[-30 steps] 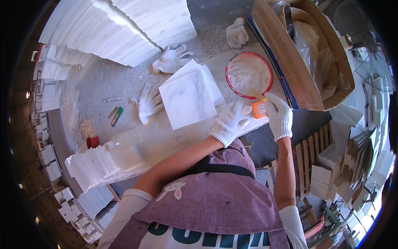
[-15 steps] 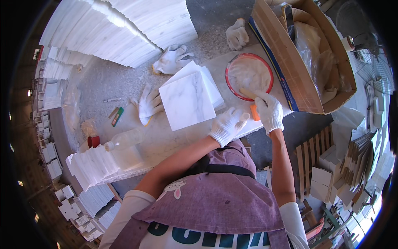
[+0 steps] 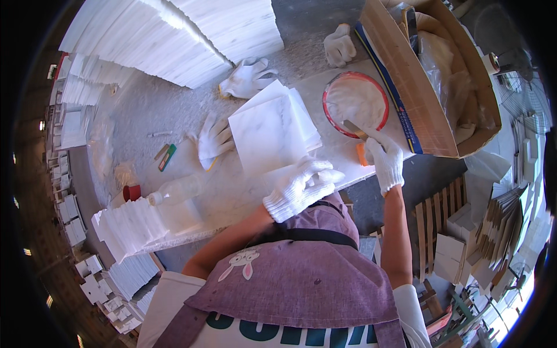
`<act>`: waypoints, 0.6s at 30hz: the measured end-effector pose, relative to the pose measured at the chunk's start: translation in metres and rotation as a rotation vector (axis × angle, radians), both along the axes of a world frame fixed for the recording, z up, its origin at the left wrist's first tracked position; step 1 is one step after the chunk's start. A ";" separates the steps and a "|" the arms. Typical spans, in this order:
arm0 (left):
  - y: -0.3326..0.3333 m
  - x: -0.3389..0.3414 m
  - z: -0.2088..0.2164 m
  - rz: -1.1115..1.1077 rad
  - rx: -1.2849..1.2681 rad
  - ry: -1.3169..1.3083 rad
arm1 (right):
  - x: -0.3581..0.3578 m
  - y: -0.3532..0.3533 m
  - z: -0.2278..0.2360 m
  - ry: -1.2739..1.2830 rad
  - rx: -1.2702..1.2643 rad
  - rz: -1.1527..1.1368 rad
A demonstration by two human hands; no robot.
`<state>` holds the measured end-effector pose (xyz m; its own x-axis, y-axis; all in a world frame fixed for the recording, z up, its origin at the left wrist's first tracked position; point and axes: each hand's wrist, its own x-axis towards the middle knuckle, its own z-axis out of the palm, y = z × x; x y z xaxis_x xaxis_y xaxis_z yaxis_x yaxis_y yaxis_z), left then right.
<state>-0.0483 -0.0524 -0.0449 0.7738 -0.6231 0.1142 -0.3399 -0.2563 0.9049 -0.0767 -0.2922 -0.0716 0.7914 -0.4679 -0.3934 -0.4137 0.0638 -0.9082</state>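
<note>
My right hand (image 3: 384,159), in a white knit glove, is closed around a putty knife (image 3: 355,130). Its blade lies over the near rim of a red-rimmed round tub (image 3: 384,110) filled with whitish powder or paste. Beside that hand is an orange object (image 3: 361,154), partly hidden. My left hand (image 3: 301,187), gloved too, is at the near right corner of a grey-veined white marble tile (image 3: 264,130). Its fingers are loosely bent and apart, with nothing visible between them. More tiles (image 3: 304,124) lie beneath the top one.
Loose white gloves (image 3: 214,142) lie left of and beyond the tiles. A clear bottle (image 3: 177,191), a green-handled cutter (image 3: 167,158) and a red cup (image 3: 131,192) are at the left. Large tile stacks (image 3: 151,40) stand at the back. An open cardboard box (image 3: 426,87) flanks the tub.
My left hand has drawn back left and nearer to me. The putty knife has turned, and its blade now points up-left over the tub's rim. The view has shifted slightly.
</note>
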 end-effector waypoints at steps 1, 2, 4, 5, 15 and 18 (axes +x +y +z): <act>0.005 0.003 0.001 -0.007 -0.031 -0.014 | -0.005 0.003 0.005 -0.015 0.041 -0.022; 0.010 0.004 0.002 -0.016 -0.081 -0.043 | -0.010 0.006 0.010 -0.029 0.084 -0.041; 0.025 0.002 -0.001 -0.002 -0.217 0.096 | -0.023 0.011 0.014 -0.039 0.178 -0.042; 0.033 0.001 -0.005 0.002 -0.286 0.166 | -0.029 0.018 0.017 -0.019 0.178 -0.046; 0.079 0.014 0.033 0.321 -0.445 0.645 | -0.048 0.095 0.023 0.041 0.194 -0.091; 0.084 0.012 0.031 0.394 -0.474 0.584 | -0.043 0.107 0.022 0.018 0.150 -0.114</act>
